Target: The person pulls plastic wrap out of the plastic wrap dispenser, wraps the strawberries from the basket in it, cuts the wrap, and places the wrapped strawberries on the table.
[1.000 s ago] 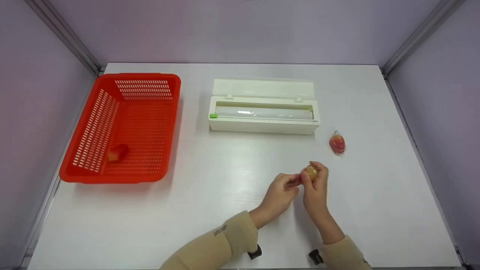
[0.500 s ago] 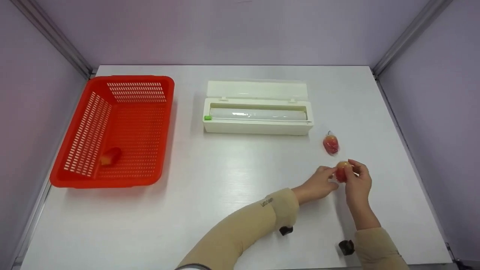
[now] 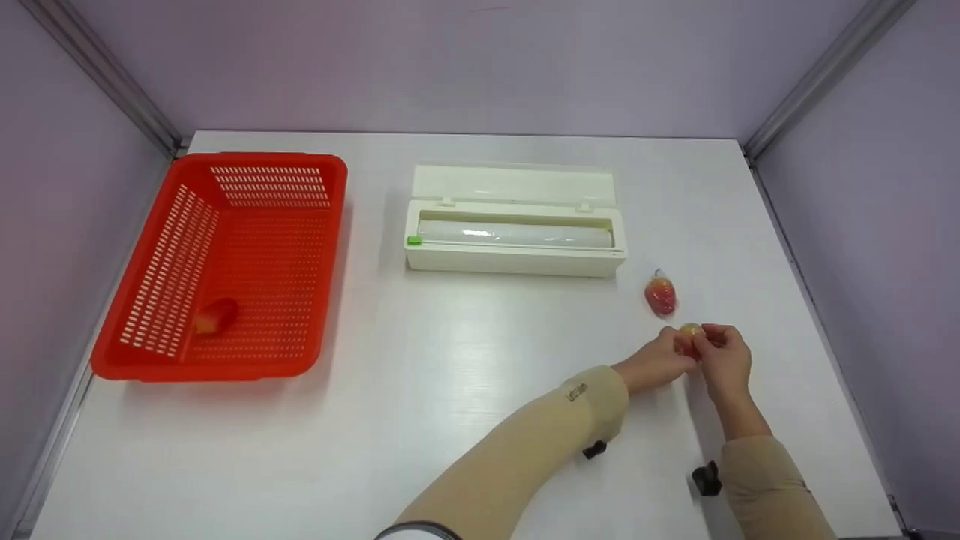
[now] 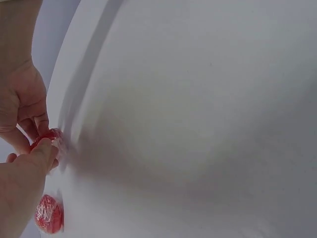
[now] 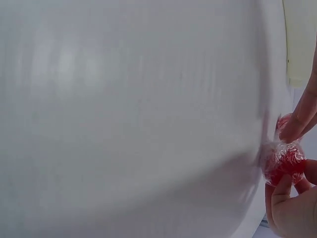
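Near the right side of the table, both hands hold a small red fruit with a yellowish top (image 3: 690,328), wrapped in cling film. My right hand (image 3: 726,367) grips it between thumb and fingers from the right. From the left, my left hand (image 3: 660,361) pinches at its film-covered side. The right wrist view shows crinkled clear film around the red fruit (image 5: 285,162), with fingertips from above and below on it. Most of the fruit hides behind fingers in the head view. Just beyond the hands lies a second film-wrapped red fruit (image 3: 660,295) with a short stem tip.
A white cling film dispenser (image 3: 517,259) stands at the back middle with its lid raised and the film roll (image 3: 517,233) showing. At the left, a red plastic basket (image 3: 330,277) holds a red-orange piece (image 3: 217,316). Walls enclose the table's back and sides.
Both hands have carried the wrapped fruit to the right, near the second fruit. My left fingers now cover more of it. The camera view has shifted slightly.
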Available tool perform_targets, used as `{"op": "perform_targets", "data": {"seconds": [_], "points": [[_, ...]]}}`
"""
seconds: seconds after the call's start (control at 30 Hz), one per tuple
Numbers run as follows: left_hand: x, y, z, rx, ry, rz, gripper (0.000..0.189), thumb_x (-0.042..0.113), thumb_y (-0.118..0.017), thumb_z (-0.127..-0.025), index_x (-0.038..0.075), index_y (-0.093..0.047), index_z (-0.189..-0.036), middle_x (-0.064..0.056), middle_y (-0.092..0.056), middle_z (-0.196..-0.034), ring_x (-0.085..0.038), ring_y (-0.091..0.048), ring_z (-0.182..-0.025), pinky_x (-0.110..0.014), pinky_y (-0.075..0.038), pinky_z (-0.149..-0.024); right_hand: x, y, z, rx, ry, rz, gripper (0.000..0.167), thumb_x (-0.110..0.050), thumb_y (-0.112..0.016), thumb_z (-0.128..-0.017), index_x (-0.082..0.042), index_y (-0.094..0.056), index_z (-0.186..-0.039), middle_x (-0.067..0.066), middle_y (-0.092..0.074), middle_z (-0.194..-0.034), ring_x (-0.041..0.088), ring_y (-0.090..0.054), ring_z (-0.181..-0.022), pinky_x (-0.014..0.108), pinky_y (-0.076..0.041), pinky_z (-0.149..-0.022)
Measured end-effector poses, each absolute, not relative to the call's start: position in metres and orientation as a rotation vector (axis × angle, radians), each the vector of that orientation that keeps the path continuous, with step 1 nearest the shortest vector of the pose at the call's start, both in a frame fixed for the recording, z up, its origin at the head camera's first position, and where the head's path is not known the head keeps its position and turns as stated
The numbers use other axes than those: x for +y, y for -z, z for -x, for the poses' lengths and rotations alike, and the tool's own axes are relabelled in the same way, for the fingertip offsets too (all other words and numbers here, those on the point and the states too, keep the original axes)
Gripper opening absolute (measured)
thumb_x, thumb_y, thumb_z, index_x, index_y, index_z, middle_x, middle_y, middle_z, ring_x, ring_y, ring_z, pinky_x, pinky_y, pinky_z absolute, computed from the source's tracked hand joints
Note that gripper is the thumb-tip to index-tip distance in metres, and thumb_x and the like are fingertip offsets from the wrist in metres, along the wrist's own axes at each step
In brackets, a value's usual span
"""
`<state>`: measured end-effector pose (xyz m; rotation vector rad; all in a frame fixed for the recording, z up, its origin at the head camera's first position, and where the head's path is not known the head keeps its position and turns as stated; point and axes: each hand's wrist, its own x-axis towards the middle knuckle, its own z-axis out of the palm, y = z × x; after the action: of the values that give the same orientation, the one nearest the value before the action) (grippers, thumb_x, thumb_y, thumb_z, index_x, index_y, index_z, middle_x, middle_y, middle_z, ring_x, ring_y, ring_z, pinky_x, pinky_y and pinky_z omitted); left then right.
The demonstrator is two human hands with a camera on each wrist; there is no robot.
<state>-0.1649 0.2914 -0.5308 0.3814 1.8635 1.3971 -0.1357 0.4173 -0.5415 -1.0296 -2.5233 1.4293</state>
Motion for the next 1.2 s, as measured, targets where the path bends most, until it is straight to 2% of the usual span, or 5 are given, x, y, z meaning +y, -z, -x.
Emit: {"op": "perform_targets", "data": {"seconds": [0.37, 0.57, 0.83, 0.97, 1.2], "points": [[0.303, 0.53, 0.167, 1.979, -1.282, -0.375, 0.033, 0.025, -0.062, -0.082, 0.018, -0.045, -0.11, 0.005, -0.047, -0.097, -0.005, -0.047, -0.082, -0.019, -0.043, -0.068, 0.422, 0.539, 0.144, -2.732, -1.258, 0.968, 0.038, -0.015, -0.048, -0.094, 0.0, -0.046, -0.129, 0.018, -0.048, -0.124, 0.024, -0.05, -0.108, 0.009, -0.043, -0.07], [0.307, 0.532, 0.17, 1.922, -1.392, -0.387, 0.035, 0.013, -0.061, -0.078, 0.017, -0.045, -0.11, 0.005, -0.047, -0.104, -0.004, -0.047, -0.083, -0.017, -0.044, -0.068, 0.423, 0.54, 0.15, -2.781, -1.185, 0.888, 0.034, -0.011, -0.048, -0.095, 0.003, -0.048, -0.126, 0.021, -0.048, -0.119, 0.028, -0.047, -0.109, 0.027, -0.045, -0.083], [0.318, 0.533, 0.168, 1.912, -1.432, -0.348, 0.058, 0.012, -0.059, -0.076, 0.015, -0.036, -0.129, 0.005, -0.045, -0.117, -0.003, -0.047, -0.09, -0.015, -0.043, -0.075, 0.434, 0.54, 0.155, -2.848, -1.106, 0.828, 0.031, -0.01, -0.048, -0.094, 0.005, -0.048, -0.122, 0.023, -0.048, -0.114, 0.03, -0.046, -0.105, 0.032, -0.042, -0.083], [0.324, 0.533, 0.17, 1.877, -1.508, -0.255, 0.05, 0.009, -0.054, -0.077, 0.014, -0.033, -0.122, 0.003, -0.044, -0.118, -0.004, -0.046, -0.092, -0.015, -0.041, -0.076, 0.441, 0.542, 0.159, -2.875, -1.077, 0.809, 0.034, -0.015, -0.052, -0.094, 0.006, -0.048, -0.121, 0.021, -0.048, -0.112, 0.028, -0.046, -0.102, 0.026, -0.041, -0.077], [0.327, 0.542, 0.168, 1.828, -1.536, -0.284, 0.034, 0.014, -0.054, -0.084, 0.017, -0.035, -0.113, 0.005, -0.041, -0.108, -0.002, -0.044, -0.093, -0.016, -0.043, -0.079, 0.448, 0.543, 0.167, -2.912, -1.077, 0.765, 0.029, -0.006, -0.045, -0.094, 0.006, -0.048, -0.12, 0.023, -0.047, -0.114, 0.032, -0.045, -0.105, 0.036, -0.041, -0.085]]}}
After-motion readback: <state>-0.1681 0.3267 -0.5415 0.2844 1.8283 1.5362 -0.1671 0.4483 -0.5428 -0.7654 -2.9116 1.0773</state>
